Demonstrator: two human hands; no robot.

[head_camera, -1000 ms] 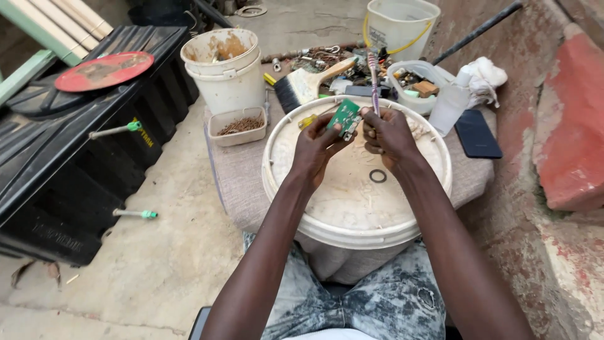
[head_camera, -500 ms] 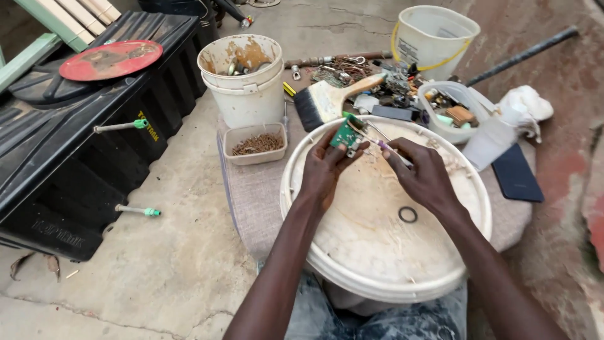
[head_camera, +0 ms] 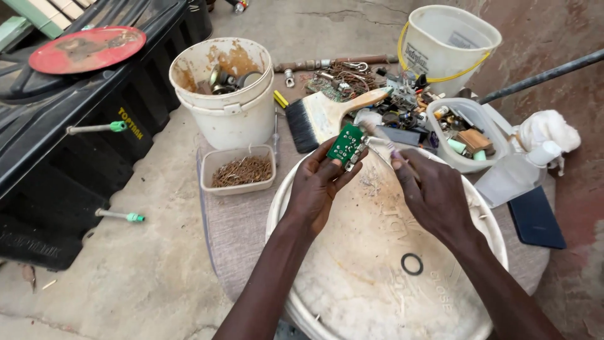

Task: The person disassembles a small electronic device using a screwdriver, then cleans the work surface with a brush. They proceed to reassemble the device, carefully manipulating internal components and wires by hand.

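Observation:
My left hand [head_camera: 319, 184] holds a small green circuit board [head_camera: 346, 144] tilted up by its lower edge. My right hand [head_camera: 429, 192] grips a thin brush-like tool [head_camera: 381, 141] whose tip touches the board's right side. Both hands hover over the far edge of a round white bucket lid [head_camera: 377, 264] that serves as a work surface. A small black rubber ring [head_camera: 412, 264] lies on the lid near my right forearm.
A wide paintbrush [head_camera: 327, 114] lies just beyond the board. A white bucket [head_camera: 224, 94] and a small tray of rusty nails [head_camera: 239, 169] stand to the left. At right: a white tub of parts [head_camera: 469, 135], another bucket [head_camera: 448, 41], a white spray bottle [head_camera: 517, 171], a dark phone [head_camera: 535, 217]. A black crate [head_camera: 56, 126] on the left.
The view has moved closer and shifted. The hands keep the board and tool together, now nearer the lid's far edge; the tool tip has shifted along the board.

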